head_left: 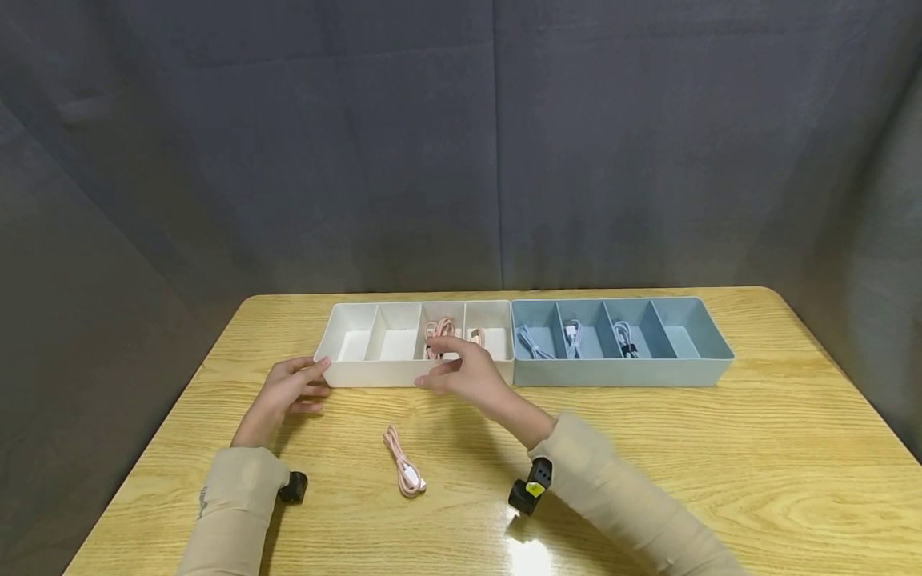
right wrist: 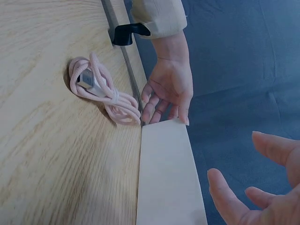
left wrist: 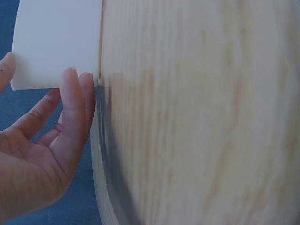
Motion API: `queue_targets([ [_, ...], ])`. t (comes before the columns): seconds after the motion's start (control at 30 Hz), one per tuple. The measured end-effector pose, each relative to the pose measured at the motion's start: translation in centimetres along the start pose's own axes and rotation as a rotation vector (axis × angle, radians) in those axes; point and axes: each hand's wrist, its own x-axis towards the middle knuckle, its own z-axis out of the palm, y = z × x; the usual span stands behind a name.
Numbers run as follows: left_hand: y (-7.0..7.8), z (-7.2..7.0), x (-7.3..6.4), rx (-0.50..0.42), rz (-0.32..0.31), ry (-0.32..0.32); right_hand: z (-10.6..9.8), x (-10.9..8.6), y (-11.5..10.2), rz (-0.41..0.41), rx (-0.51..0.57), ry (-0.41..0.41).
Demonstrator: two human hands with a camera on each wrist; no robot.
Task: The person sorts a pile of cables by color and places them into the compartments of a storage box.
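A white four-compartment box (head_left: 374,374) stands toward the back of the table. My left hand (head_left: 281,394) touches its left end, thumb by the upper edge and fingers lower down at the end wall. My right hand (head_left: 474,379) hovers by the box's front wall, thumb and fingers apart with nothing between them. Bundled pink cables (head_left: 444,326) lie in the third compartment from the left, and another pink cable (head_left: 479,336) shows in the fourth, partly hidden. On the table in front, between my forearms, lies a tied pink charging cable (right wrist: 123,104) with a metal plug.
Adjoining the white box on the right is a blue four-compartment box (head_left: 623,374). Pale cables (head_left: 573,340) lie in its three left compartments. A dark curtain (head_left: 497,144) hangs behind the wooden table (head_left: 720,464). Both wrists carry small black cameras.
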Motion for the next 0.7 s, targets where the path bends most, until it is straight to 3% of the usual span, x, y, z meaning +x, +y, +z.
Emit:
queue_targets([
  [0.2, 0.0, 0.0, 0.0, 0.002, -0.003, 0.000, 0.6, -0.8, -0.7, 0.013, -0.013, -0.069],
  [0.43, 0.1, 0.1, -0.1, 0.006, -0.006, 0.001, 1.8, -0.5, 1.0, 0.035, -0.094, -0.139],
  [0.7, 0.2, 0.0, -0.1, 0.012, -0.001, -0.001, 2.6, -0.8, 1.5, 0.064, -0.169, -0.178],
])
